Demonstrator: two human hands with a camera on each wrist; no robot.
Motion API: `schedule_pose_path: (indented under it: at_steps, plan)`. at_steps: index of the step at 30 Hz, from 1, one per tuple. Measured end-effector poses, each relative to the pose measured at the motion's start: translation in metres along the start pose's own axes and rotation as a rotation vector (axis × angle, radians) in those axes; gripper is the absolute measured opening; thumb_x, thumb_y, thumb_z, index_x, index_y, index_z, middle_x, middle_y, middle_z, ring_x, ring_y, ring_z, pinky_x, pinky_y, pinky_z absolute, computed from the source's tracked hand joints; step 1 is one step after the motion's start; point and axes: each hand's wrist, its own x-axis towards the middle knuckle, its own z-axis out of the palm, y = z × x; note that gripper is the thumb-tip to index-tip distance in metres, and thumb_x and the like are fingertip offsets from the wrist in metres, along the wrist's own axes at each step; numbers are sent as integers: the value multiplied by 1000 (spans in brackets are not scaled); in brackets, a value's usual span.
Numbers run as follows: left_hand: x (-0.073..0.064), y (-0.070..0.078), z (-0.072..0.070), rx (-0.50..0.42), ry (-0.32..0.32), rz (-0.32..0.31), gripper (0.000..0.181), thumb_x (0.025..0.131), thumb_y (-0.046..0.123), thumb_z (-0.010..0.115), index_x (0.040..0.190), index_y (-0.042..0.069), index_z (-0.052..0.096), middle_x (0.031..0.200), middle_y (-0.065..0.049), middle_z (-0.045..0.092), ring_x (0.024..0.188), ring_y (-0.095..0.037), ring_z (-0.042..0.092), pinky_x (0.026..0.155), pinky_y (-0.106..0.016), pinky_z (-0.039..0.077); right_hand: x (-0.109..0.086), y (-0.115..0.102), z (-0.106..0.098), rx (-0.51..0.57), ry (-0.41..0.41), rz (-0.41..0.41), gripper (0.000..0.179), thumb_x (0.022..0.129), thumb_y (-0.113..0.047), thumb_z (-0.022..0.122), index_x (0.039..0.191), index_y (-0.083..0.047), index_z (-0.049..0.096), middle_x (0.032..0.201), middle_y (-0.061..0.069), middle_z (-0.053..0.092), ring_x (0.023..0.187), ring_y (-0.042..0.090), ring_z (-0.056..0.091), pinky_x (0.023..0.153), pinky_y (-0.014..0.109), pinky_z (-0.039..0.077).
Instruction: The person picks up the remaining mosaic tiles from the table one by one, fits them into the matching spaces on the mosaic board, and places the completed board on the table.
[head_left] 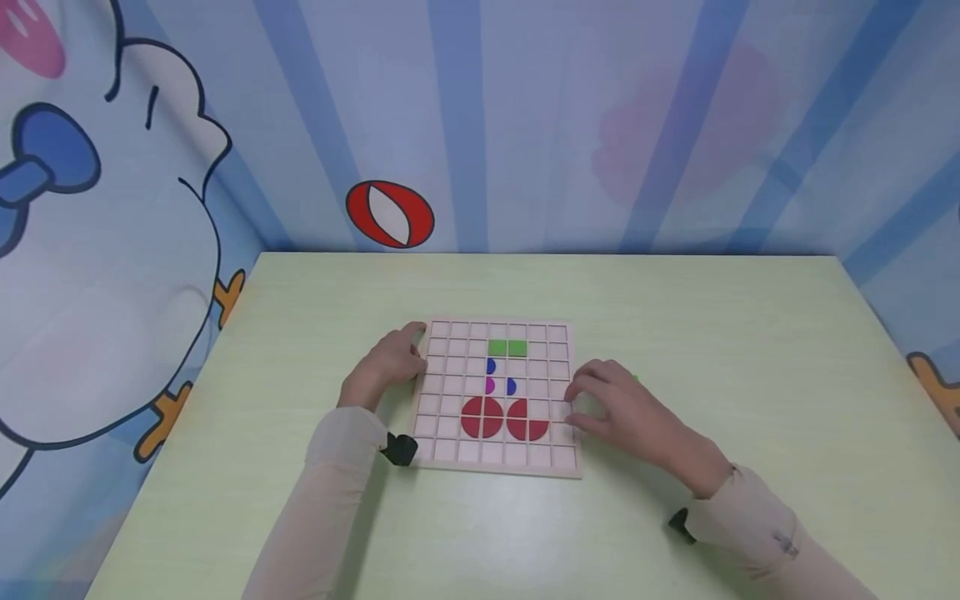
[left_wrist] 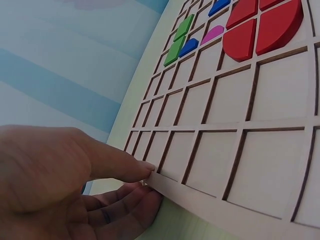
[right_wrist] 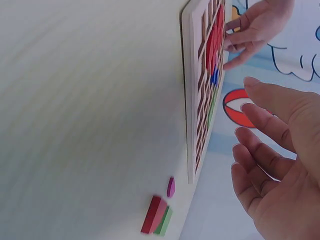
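Note:
A square wooden grid board (head_left: 441, 454) lies flat on the table. Two green squares (head_left: 498, 348) sit near its far side, with two blue half-discs (head_left: 491, 366) and one pink half-disc (head_left: 490, 386) nearer. Several red quarter-discs (head_left: 472, 427) form a full circle; beside it, three more leave one quarter of the circle bare. At the board's left edge, my left hand (head_left: 387, 360) touches the rim with thumb (left_wrist: 125, 165) and fingertips. My right hand (head_left: 626, 410) hovers by the right edge, fingers loosely bent and apart, holding nothing in the right wrist view.
Loose pink (right_wrist: 171, 187), red (right_wrist: 154, 214) and green (right_wrist: 163, 221) pieces lie on the table beyond the board's right side. In the head view my right hand hides most of them. A patterned blue wall (head_left: 525, 125) rises at the table's (head_left: 712, 333) back edge.

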Motion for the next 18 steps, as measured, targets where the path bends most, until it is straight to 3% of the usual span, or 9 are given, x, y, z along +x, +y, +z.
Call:
schedule_pose_path:
  at_steps: [12, 18]
  plan:
    - [-2, 0, -1, 9, 2, 9, 66, 90, 11, 54, 150, 17, 28, 112, -12, 52, 98, -26, 49, 82, -38, 40, -13, 19, -10, -22, 38, 7, 25, 78, -21, 78, 98, -12, 68, 105, 1, 59, 92, 16, 51, 76, 31, 48]
    - [-1, 0, -1, 5, 0, 16, 66, 90, 11, 54, 150, 16, 28, 111, -12, 51, 97, -26, 49, 81, -38, 40, -20, 32, -11, -53, 35, 18, 25, 78, -21, 78, 98, -12, 68, 104, 1, 60, 97, 18, 50, 82, 35, 47]
